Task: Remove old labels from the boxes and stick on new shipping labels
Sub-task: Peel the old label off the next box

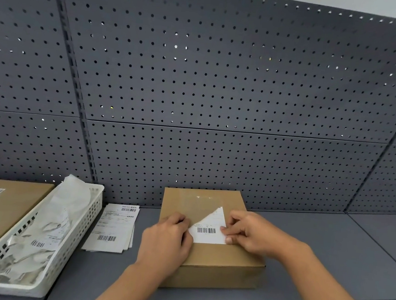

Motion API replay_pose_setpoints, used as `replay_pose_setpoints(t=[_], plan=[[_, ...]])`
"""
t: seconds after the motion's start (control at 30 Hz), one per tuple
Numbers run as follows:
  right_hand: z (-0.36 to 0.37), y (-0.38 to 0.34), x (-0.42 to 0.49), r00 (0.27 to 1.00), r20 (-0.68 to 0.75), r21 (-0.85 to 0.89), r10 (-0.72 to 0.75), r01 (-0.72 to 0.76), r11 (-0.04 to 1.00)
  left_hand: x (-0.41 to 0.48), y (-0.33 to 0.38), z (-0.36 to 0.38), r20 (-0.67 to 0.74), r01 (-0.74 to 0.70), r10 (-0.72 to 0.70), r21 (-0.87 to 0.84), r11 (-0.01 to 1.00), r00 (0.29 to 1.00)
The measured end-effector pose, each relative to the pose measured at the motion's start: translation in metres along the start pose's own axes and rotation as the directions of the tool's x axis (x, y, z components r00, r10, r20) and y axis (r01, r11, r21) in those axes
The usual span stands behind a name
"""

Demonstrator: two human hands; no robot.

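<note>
A brown cardboard box lies flat on the grey shelf in front of me. A white label with a barcode sits on its top, its far left part peeled or folded so only a triangle and the lower strip show. My left hand rests on the box at the label's left edge, fingers curled against it. My right hand pinches the label's right edge between thumb and fingers.
A stack of white shipping labels lies left of the box. A white slotted basket holds crumpled labels. A second cardboard box with a label stands at far left. A grey pegboard wall rises behind the shelf.
</note>
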State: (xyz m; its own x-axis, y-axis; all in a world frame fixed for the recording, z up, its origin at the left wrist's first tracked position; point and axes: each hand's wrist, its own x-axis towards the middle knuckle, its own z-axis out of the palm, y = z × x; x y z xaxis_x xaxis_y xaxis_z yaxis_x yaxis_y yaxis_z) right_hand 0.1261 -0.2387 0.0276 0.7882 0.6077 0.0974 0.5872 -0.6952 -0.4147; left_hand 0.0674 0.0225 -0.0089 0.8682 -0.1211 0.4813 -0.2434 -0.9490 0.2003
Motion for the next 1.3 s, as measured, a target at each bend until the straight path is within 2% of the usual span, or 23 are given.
replay_pose_setpoints(t=[0.2, 0.37, 0.5, 0.9, 1.07, 1.3], plan=[[0.007, 0.000, -0.004, 0.997, -0.070, -0.013, -0.034, 0.033, 0.999, -0.002, 0.001, 0.001, 0.012, 0.016, -0.016, -0.024, 1.000, 1.000], [-0.012, -0.003, 0.003, 0.992, 0.120, 0.036, 0.043, -0.048, 0.998, -0.001, -0.001, -0.001, 0.020, 0.012, -0.012, -0.009, 1.000, 1.000], [-0.013, -0.007, 0.008, 0.990, 0.132, -0.022, 0.045, -0.042, 0.999, -0.002, -0.003, -0.001, 0.002, 0.007, -0.007, -0.026, 1.000, 1.000], [0.008, -0.007, -0.009, 0.978, -0.079, -0.267, -0.192, 0.165, 0.949, -0.001, 0.000, -0.001, -0.013, 0.001, -0.002, -0.027, 1.000, 1.000], [0.019, -0.009, -0.019, 0.951, -0.198, -0.361, -0.239, 0.156, 0.920, -0.002, 0.000, 0.000, -0.011, 0.010, -0.010, -0.036, 0.999, 1.000], [0.021, -0.012, -0.022, 0.937, -0.238, -0.391, -0.254, 0.147, 0.908, -0.002, 0.000, -0.002, 0.017, 0.036, -0.035, -0.029, 0.999, 0.999]])
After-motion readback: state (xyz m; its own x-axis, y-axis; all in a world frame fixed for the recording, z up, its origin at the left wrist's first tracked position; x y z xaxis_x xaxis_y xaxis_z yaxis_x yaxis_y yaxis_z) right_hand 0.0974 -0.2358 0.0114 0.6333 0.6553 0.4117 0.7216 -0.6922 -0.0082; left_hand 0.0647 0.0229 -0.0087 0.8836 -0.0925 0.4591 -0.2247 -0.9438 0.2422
